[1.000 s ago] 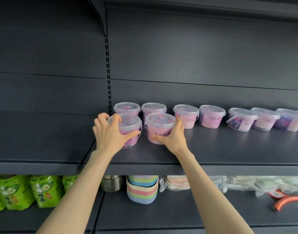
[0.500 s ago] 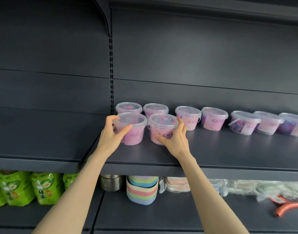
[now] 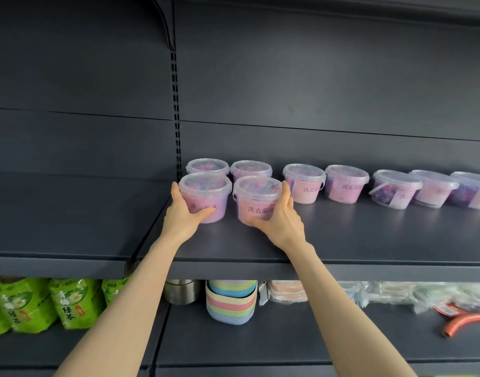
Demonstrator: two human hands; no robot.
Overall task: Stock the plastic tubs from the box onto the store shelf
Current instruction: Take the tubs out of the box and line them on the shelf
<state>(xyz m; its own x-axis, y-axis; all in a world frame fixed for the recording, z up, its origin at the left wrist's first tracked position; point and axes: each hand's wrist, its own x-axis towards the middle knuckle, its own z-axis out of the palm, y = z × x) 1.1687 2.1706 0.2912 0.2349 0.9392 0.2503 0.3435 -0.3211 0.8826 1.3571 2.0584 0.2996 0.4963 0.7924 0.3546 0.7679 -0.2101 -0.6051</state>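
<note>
Head view: 2 front tubs stand side by side, upright, lids on, at the left end of the dark shelf. Left hand wraps the left front tub, thumb across its pink label, fingers round the left side. Right hand holds the right front tub, thumb low on the front, fingers up its right side. 2 back tubs sit just behind them. More tubs line the back towards the right. Lower shelf: green tea bags, metal canister, stacked coloured bowls.
</note>
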